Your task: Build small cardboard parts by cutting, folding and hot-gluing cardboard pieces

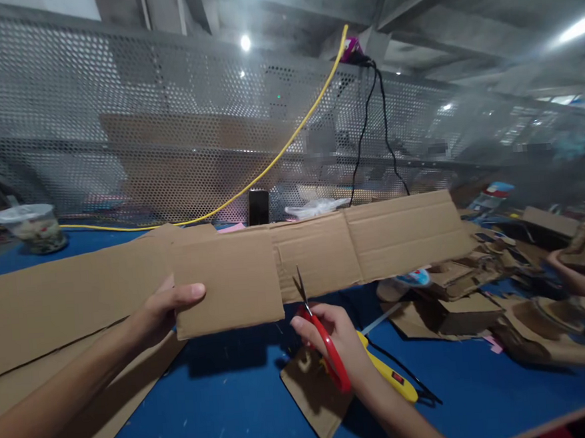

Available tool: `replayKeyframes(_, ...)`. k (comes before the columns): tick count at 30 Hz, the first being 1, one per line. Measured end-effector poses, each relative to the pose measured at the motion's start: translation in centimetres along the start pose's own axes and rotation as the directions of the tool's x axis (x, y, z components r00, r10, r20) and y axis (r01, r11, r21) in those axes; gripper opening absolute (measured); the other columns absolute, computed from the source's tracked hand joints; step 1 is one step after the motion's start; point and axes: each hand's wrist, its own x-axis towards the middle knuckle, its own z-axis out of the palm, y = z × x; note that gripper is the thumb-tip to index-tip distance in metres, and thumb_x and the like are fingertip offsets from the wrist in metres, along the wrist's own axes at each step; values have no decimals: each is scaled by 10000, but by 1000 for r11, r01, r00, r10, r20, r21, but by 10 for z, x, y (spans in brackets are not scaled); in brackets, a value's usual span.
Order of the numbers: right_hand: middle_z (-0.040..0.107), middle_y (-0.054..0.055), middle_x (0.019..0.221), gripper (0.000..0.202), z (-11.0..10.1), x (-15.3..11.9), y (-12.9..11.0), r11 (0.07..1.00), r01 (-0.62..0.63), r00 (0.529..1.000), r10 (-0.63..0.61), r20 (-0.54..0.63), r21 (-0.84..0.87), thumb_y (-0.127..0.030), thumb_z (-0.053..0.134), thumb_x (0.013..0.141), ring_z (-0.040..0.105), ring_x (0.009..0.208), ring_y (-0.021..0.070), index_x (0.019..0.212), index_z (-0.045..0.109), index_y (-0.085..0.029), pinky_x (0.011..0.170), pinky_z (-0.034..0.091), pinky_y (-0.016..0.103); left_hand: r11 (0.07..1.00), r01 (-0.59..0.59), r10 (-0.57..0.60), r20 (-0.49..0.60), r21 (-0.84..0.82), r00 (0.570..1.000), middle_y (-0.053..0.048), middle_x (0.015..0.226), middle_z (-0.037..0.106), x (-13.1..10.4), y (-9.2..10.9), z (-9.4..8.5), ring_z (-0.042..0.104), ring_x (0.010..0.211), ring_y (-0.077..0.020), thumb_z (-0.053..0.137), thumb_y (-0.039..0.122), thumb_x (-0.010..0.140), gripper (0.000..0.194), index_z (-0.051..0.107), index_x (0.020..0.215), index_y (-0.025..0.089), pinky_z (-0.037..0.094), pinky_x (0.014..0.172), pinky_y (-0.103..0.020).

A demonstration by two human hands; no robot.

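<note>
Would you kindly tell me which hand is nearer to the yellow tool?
Right. The right hand, with the scissors, is just left of the yellow tool; the left hand, on the cardboard, is much farther left.

Cardboard sheets (pixel 71 288) lie at the left of the bench (pixel 225 397), a tub (pixel 37 231) behind them. Above the middle hangs a cardboard strip (pixel 230 267), a phone (pixel 258 208) behind it, scissors (pixel 333 357) before it. A loose cardboard piece (pixel 320 410) lies beneath the scissors, a glue gun (pixel 394 377) right, cardboard parts (pixel 472 314) farther right.
</note>
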Motion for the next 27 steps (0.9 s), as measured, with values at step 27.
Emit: replayKeyframes(27,401,-36,460,555,0,8,8,997,-63,998,63,-11,33,-703,670,630,384,440,95,503,450,-209,431,307,236,986,-139,131,-92,-89,987,-94,1020,773,2,-16,4,605,1210,-372,759,460,631,752,591,1298,156,525,984,-432)
